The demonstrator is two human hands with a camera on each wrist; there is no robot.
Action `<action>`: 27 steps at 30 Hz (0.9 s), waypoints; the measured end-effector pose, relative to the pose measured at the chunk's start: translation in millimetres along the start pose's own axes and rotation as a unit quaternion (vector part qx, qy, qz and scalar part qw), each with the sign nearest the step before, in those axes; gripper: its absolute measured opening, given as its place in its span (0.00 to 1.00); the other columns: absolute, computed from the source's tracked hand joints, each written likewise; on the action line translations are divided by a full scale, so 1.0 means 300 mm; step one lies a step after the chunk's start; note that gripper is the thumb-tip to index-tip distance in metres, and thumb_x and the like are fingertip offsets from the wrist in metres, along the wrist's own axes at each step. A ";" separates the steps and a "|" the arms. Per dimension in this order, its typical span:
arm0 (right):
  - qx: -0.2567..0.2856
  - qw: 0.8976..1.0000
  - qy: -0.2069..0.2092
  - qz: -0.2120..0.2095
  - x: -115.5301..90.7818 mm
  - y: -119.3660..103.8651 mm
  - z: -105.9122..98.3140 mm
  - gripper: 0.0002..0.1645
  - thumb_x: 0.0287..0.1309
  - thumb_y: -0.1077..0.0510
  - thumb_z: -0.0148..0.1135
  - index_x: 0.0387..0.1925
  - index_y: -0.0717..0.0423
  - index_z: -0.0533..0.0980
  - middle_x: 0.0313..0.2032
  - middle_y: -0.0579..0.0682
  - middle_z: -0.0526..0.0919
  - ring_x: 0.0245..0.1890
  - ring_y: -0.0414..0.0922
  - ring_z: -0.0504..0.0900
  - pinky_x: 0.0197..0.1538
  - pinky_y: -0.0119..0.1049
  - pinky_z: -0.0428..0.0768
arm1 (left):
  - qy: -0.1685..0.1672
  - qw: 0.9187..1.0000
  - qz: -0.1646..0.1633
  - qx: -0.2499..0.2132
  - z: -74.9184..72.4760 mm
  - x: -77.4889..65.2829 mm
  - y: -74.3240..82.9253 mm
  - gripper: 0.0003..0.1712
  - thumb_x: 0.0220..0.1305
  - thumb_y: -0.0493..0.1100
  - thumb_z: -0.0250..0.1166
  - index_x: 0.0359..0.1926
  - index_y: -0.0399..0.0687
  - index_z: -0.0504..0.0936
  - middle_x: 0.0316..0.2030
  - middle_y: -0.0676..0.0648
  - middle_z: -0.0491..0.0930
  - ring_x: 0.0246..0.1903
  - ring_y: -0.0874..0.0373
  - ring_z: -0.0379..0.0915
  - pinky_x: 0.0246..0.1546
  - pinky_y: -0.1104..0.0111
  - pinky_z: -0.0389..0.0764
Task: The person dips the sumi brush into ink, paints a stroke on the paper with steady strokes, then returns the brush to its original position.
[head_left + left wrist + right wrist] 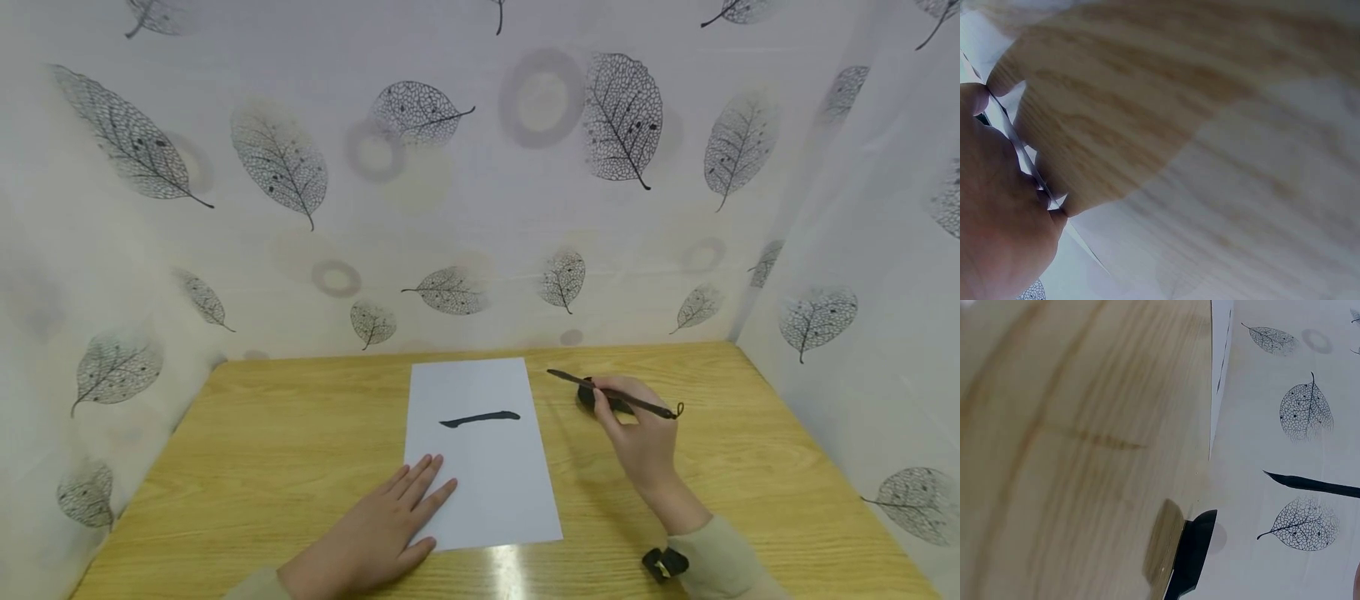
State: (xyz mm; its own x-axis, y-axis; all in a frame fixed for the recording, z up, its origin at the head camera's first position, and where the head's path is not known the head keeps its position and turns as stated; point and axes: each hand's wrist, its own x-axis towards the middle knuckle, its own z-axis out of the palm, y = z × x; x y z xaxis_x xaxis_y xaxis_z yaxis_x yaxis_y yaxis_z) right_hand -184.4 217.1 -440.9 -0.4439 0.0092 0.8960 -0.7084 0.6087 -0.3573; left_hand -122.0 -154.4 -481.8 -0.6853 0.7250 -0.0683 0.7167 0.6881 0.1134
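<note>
A white sheet of paper [487, 500] lies on the table with one thick black horizontal stroke [483, 417] across its upper half. My left hand [382, 525] rests on the sheet's lower left edge, fingers extended; the left wrist view shows the hand [1004, 206] against the paper's thin edge. To the right of the paper, my right hand [641, 433] pinches a dark writing brush [645, 405], which slants with its tip up and left, off the paper. Partly hidden behind that hand is a black inkstone or ink dish [585, 397]. In the right wrist view, the brush tip [1300, 482] is dark and pointed.
The wooden table [285, 442] extends on both sides of the paper. A pale curtain [465, 192] printed with leaves encloses the back and sides. A black strapped device [665, 565] is at my right wrist.
</note>
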 end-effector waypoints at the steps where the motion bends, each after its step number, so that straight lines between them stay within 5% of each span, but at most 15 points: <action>1: -0.004 1.000 -0.001 -0.004 0.000 0.002 -0.002 0.12 0.52 0.74 0.70 0.40 0.64 0.88 0.37 0.59 0.92 0.36 0.43 0.90 0.49 0.14 0.81 | -0.004 1.000 -0.002 -0.002 -0.001 0.001 0.000 0.39 0.82 0.65 0.45 0.85 0.56 0.56 0.85 0.38 0.51 0.83 0.42 0.51 0.81 0.48 0.63; 7: -0.011 1.000 -0.007 -0.024 0.001 0.017 -0.013 0.07 0.62 0.66 0.66 0.38 0.66 0.87 0.36 0.60 0.92 0.32 0.55 0.89 0.50 0.13 0.80 | 0.007 1.000 -0.001 0.007 0.004 0.000 0.003 0.39 0.82 0.65 0.45 0.84 0.56 0.59 0.84 0.38 0.53 0.83 0.42 0.53 0.79 0.49 0.66; 20: -0.036 0.998 0.001 -0.059 0.002 0.035 -0.031 0.17 0.70 0.55 0.62 0.37 0.66 0.88 0.35 0.60 0.92 0.33 0.53 0.89 0.56 0.13 0.78 | -0.018 1.000 -0.011 0.003 -0.017 0.003 0.008 0.39 0.82 0.64 0.47 0.85 0.56 0.57 0.85 0.39 0.51 0.84 0.44 0.51 0.80 0.48 0.65; 27: -0.041 0.992 0.020 -0.121 0.006 0.039 -0.030 0.21 0.75 0.53 0.63 0.33 0.66 0.88 0.33 0.60 0.92 0.30 0.55 0.88 0.54 0.17 0.80 | -0.020 1.000 -0.011 0.006 -0.020 0.003 0.009 0.39 0.82 0.64 0.46 0.85 0.56 0.57 0.85 0.39 0.51 0.84 0.44 0.51 0.80 0.48 0.65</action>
State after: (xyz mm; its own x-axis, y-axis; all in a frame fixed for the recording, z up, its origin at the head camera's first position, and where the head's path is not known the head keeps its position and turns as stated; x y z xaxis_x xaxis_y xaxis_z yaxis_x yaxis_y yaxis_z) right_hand -188.6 231.4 -441.2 -0.2422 -0.1142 0.9635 -0.7434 0.6599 -0.1086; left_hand -121.5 -152.1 -475.5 -0.6959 0.7095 -0.1109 0.7024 0.7046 0.1004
